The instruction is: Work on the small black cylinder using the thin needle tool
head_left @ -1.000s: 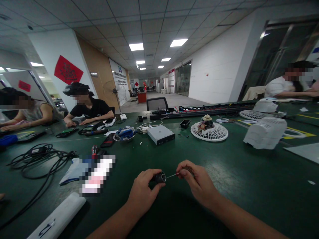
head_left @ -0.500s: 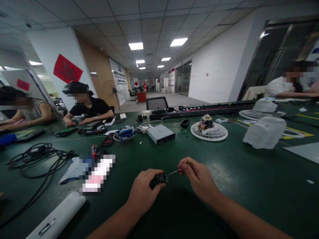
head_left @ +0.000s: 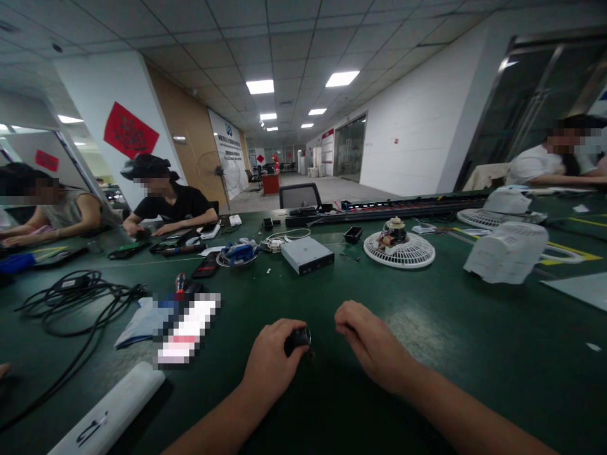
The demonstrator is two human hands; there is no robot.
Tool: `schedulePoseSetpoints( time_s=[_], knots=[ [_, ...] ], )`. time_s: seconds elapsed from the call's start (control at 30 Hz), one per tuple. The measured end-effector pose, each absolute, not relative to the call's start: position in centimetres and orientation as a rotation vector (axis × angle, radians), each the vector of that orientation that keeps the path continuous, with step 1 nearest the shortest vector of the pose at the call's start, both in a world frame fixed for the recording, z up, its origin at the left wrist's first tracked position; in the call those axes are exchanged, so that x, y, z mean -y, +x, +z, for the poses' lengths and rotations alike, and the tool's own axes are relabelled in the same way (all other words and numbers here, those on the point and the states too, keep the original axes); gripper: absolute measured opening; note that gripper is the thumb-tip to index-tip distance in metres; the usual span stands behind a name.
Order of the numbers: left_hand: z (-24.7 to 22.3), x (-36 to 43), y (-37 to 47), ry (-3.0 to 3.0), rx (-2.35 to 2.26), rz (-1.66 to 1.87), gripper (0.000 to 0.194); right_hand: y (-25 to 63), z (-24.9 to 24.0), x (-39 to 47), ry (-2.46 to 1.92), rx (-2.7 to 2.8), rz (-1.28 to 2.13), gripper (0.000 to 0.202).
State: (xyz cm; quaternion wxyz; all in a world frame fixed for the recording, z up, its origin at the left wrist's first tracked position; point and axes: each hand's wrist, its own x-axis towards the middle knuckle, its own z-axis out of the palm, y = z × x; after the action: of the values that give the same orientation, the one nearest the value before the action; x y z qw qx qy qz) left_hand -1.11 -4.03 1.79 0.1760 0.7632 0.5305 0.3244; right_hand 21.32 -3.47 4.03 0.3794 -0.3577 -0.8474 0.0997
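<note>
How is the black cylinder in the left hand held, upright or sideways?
Sideways: the black cylinder has its round end facing toward the right hand, not upward.

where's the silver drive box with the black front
In the head view, the silver drive box lies on the green table, beyond both hands, left of the round white grille.

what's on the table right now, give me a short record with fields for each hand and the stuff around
left hand: left hand grips black cylinder
right hand: right hand curled, apart from cylinder; contents hidden
surface: green table
beyond hands: grey drive; white grille right of it
far right: white housing
left side: black cable
</note>
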Motion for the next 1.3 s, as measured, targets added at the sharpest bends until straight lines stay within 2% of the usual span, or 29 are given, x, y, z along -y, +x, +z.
schedulePoseSetpoints(
  time_s=[0.13, 0.23, 0.3, 0.47, 0.77, 0.97, 1.17, 1.3],
  knots=[
    [1.5, 3.6, -1.3, 2.112, -1.554, 0.95, 0.033, 19.7, 3.5, 3.8, -1.06, 2.48, 0.233, 0.013],
    [1.5, 3.5, -1.4, 2.097, -1.548, 0.963, 0.033, 18.9, 3.1, 3.8, -1.096, 2.561, 0.25, 0.021],
    [1.5, 3.6, -1.4, 2.094, -1.537, 0.967, 0.032, 18.8, 3.1, 3.7, -1.104, 2.566, 0.269, 0.017],
    [1.7, 3.7, -1.3, 2.08, -1.522, 0.944, 0.034, 19.2, 3.1, 3.7, -1.126, 2.479, 0.376, 0.003],
    [2.1, 4.2, -1.1, 2.129, -1.443, 0.896, 0.032, 19.6, 3.8, 3.6, -1.292, 2.302, 0.401, 0.003],
    [2.1, 4.6, -0.9, 2.198, -1.363, 0.933, 0.03, 19.8, 4.2, 4.1, -1.128, 2.169, 0.461, 0.022],
    [2.3, 4.8, -0.8, 2.314, -1.264, 0.992, 0.033, 20.1, 4.1, 3.7, -1.089, 2.035, 0.531, 0.019],
    [2.3, 4.9, -0.8, 2.357, -1.241, 0.98, 0.035, 20.3, 3.9, 3.5, -1.074, 2.005, 0.457, 0.017]
  ],
)
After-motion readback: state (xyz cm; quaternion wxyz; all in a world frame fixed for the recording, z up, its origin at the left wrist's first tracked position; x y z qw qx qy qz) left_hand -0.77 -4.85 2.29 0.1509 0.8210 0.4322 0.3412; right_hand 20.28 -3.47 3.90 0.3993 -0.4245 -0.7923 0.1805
